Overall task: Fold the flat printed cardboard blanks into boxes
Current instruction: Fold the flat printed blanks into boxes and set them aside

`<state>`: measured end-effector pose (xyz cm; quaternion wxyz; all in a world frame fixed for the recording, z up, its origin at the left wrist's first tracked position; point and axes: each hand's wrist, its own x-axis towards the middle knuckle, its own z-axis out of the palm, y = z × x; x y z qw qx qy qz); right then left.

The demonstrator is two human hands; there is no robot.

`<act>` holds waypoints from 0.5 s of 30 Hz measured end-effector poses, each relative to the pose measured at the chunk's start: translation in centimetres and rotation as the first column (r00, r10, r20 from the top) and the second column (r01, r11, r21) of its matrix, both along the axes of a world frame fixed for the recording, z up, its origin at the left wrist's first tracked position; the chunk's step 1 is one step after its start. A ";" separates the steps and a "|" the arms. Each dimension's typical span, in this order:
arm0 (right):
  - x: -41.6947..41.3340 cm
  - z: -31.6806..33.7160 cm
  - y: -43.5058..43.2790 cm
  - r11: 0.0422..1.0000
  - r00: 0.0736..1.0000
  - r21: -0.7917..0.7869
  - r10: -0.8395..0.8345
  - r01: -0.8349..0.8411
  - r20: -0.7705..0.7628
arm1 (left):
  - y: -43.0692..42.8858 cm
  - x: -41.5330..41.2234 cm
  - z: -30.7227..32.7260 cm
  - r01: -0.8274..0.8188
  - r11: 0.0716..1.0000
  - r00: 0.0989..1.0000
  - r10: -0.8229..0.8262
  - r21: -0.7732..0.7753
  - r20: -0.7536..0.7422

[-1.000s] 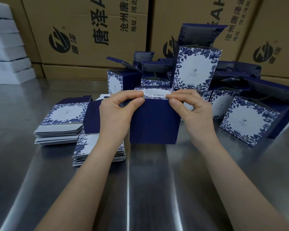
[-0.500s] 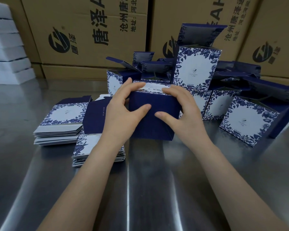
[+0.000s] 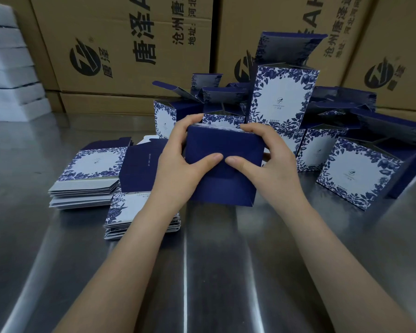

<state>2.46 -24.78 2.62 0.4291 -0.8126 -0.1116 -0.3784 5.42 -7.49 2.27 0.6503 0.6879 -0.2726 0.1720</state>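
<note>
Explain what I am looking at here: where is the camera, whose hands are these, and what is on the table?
There is no machine here. A person works with bare hands, and the single picture comes from a camera worn on the head, looking forward and down. The left hand and the right hand both grip a dark blue box, fingers over its top edge and thumbs pressing its near face. Under them is a shiny metal table. To the left lie two stacks of flat blanks. Behind and to the right stand folded boxes with a blue leaf print, several with their top flaps open. Brown cartons line the back.
</note>
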 end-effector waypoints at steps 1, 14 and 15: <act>0.0 0.0 0.0 1.000 1.000 -0.011 -0.013 0.013 0.008 | -0.1 -0.1 -0.1 -0.016 1.000 1.000 0.016 -0.005 -0.001; 0.0 -0.3 0.3 0.992 0.991 -0.062 -0.101 0.107 0.094 | -1.0 -0.2 -0.6 -0.147 0.988 0.988 0.148 -0.042 0.045; 0.0 -0.4 0.4 0.992 0.990 -0.062 -0.104 0.111 0.097 | -1.1 -0.3 -0.6 -0.157 0.987 0.986 0.159 -0.041 0.051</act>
